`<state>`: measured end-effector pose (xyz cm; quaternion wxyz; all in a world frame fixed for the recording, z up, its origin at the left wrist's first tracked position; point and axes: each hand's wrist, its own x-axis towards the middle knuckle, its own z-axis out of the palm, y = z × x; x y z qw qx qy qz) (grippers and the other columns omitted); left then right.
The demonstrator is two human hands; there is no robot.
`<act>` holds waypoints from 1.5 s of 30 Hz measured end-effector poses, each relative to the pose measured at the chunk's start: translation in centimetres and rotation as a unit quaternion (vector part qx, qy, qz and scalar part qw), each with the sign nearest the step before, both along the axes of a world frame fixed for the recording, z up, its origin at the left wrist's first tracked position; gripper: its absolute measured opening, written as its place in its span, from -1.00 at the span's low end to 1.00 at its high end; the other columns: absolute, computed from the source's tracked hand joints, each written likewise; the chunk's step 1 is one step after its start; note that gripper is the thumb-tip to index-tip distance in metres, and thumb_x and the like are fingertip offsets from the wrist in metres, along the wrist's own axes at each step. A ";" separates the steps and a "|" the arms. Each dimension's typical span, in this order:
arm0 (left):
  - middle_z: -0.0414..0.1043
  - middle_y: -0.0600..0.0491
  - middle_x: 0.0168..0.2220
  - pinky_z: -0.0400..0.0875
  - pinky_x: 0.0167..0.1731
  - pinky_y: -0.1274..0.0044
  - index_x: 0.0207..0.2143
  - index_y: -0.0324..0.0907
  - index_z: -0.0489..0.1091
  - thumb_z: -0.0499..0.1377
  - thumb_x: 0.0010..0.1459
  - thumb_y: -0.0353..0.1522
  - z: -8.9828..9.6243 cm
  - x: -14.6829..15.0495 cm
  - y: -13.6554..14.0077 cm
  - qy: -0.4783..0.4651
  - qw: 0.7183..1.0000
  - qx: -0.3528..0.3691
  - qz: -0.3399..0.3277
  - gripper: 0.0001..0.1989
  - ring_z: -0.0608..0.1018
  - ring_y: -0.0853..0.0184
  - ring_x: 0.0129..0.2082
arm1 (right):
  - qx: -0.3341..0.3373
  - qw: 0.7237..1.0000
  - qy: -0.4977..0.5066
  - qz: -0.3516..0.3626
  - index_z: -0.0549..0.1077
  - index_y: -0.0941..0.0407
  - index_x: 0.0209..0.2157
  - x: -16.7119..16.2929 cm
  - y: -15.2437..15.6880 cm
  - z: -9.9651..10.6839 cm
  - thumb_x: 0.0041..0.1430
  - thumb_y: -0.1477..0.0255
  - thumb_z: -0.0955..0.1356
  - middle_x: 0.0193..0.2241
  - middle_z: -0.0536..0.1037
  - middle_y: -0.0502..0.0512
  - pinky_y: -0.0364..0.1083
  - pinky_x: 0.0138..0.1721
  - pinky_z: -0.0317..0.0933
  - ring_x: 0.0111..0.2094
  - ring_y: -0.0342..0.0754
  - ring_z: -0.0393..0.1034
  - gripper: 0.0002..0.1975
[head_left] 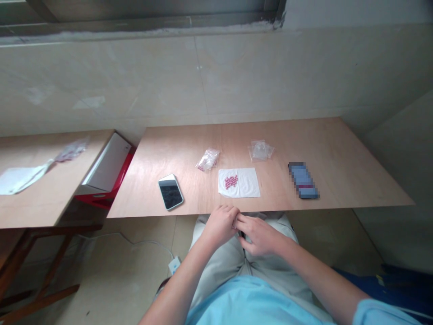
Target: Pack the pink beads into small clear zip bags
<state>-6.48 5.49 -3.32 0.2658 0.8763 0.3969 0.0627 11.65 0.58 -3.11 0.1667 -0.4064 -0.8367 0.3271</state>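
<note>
Meeting by the pale wooden tabletop [135, 180], the curled left hand [219, 225] and loosely bent right hand [259, 235] touch, any hold hidden; small round pink beads [231, 182] lie on a rectangular white sheet [249, 184]; seemingly idle; reaching them calls for stretching forward.

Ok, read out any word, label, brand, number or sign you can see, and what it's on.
No readable text anywhere.
Pixelated phone: screen unreadable.
Dark-screened phone: none legible.
White block on the cord: any marks too small to read.
White sheet: no visible print.
</note>
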 end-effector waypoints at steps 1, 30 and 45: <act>0.51 -0.03 -0.25 0.33 -0.14 0.36 -0.20 -0.16 0.38 0.23 0.03 -0.49 0.0 0.0 -0.1 0.008 1.000 0.001 -0.002 -0.75 0.52 0.14 -0.19 | 0.002 1.000 0.002 0.002 0.39 0.11 -0.09 -0.1 -0.1 -0.1 0.10 0.54 0.32 -0.11 0.50 0.17 -0.05 -0.17 0.26 -0.12 0.08 0.42 -0.70; 0.46 0.02 -0.31 0.30 -0.35 0.48 -0.27 -0.15 0.30 0.18 0.14 -0.42 0.1 -2.3 2.3 -0.001 0.995 0.072 0.069 -0.89 0.49 0.25 -0.32 | 0.046 0.996 0.077 -0.029 0.22 0.09 0.31 0.0 0.4 -0.9 0.21 0.56 0.27 0.28 0.32 0.23 0.06 0.21 0.24 0.25 0.10 0.27 -0.38; 0.47 0.03 -0.33 0.29 -0.32 0.49 -0.20 -0.14 0.39 0.19 0.24 -0.30 -4.8 -1.2 11.1 -0.112 0.953 0.180 0.218 -0.88 0.49 0.28 -0.35 | 0.118 0.952 0.083 -0.269 0.50 0.08 -0.08 -0.9 10.0 -5.4 0.26 0.56 0.29 -0.15 0.54 0.12 -0.09 -0.11 0.31 -0.17 -0.01 0.46 -0.75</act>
